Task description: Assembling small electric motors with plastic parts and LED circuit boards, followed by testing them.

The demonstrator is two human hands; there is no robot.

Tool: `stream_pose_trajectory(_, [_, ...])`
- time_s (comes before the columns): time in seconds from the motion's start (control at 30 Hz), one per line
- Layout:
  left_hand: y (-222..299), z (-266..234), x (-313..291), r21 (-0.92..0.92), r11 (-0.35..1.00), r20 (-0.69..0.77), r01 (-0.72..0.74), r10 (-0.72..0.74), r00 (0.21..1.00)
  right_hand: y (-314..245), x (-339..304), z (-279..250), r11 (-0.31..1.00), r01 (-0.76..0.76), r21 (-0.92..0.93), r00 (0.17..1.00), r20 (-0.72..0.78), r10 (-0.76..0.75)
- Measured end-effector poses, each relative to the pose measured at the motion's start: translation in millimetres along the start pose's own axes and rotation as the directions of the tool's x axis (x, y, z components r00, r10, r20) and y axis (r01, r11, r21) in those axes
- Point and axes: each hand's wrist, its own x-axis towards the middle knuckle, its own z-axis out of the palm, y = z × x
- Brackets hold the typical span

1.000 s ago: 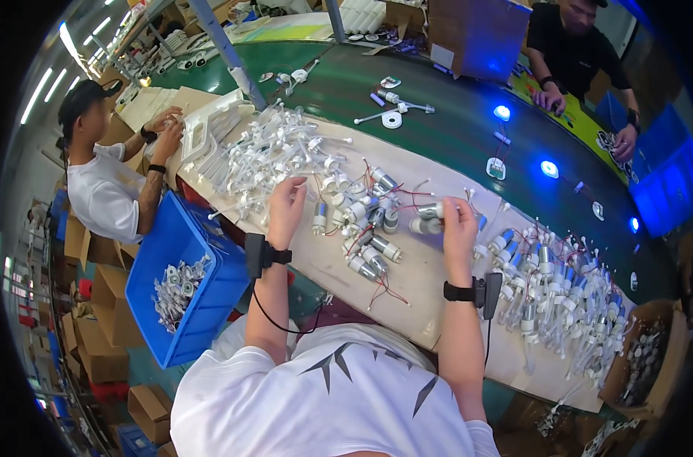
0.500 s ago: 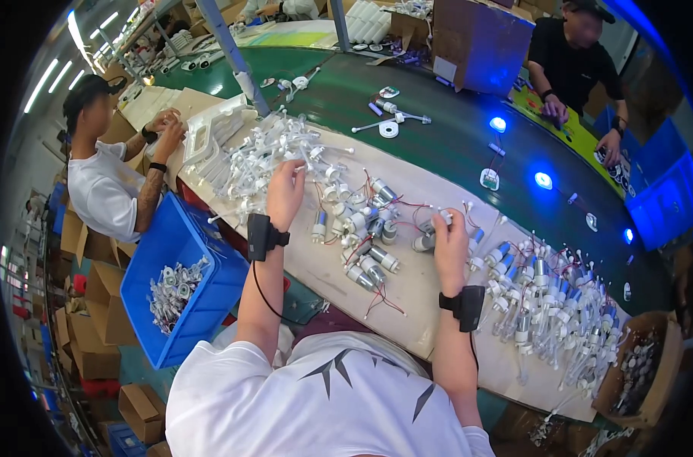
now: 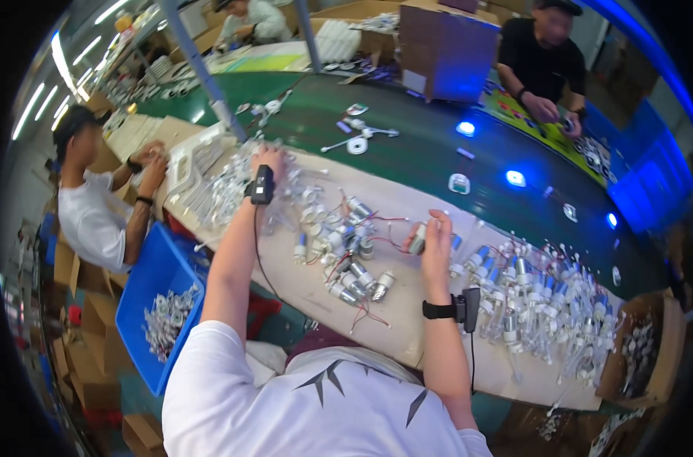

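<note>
Over a heap of clear and white plastic stems [image 3: 232, 179] at the far left of the bench, my left hand [image 3: 269, 158] reaches in among the pieces. Its fingertips are hidden there, so I cannot tell what they grip. My right hand [image 3: 436, 247] is closed on a silver cylinder [image 3: 417, 239] with a white cap, held above the bench; thin red wires run near it. Between my hands lies a loose group of similar capped cylinders [image 3: 351, 276] with red and dark wires. To the right of my right hand spreads a larger pile of stems with cylinders fitted [image 3: 541, 293].
A green conveyor belt [image 3: 301, 129] runs behind the bench, carrying glowing blue lights [image 3: 515, 178] and round white parts. A blue bin [image 3: 137, 305] stands at the left, a cardboard box [image 3: 662, 350] at the right end. Co-workers sit at the left and far right.
My left hand has moved farther into the stem heap. My right hand has shifted slightly left, and the cylinder in it now shows clearly. The whole view has shifted a little.
</note>
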Motion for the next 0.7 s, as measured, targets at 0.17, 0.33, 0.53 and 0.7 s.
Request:
stream_pose_trajectory(0.17, [-6,-29,29,0.007,0.997,0.096,-0.080,0.079,0.992,-8,2,-7,0.976,0.098,0.195,0.993,0.046,-0.108])
stream_pose_trajectory(0.33, [-12,-70,42,-0.636,0.753,-0.403,-0.169,-0.137,0.905,-13,3,-9,0.976,0.077,0.206,0.993,0.074,-0.094])
stream_pose_trajectory(0.53, [68,-147,16,-0.665,0.711,-0.445,-0.229,-0.131,0.886,-16,1,-12,0.963,0.049,0.266,0.987,0.137,-0.088])
stream_pose_trajectory(0.7, [155,-148,-45,-0.863,0.485,-0.205,-0.143,-0.078,0.976,-20,-6,5,0.976,0.015,0.218,0.978,0.199,-0.060])
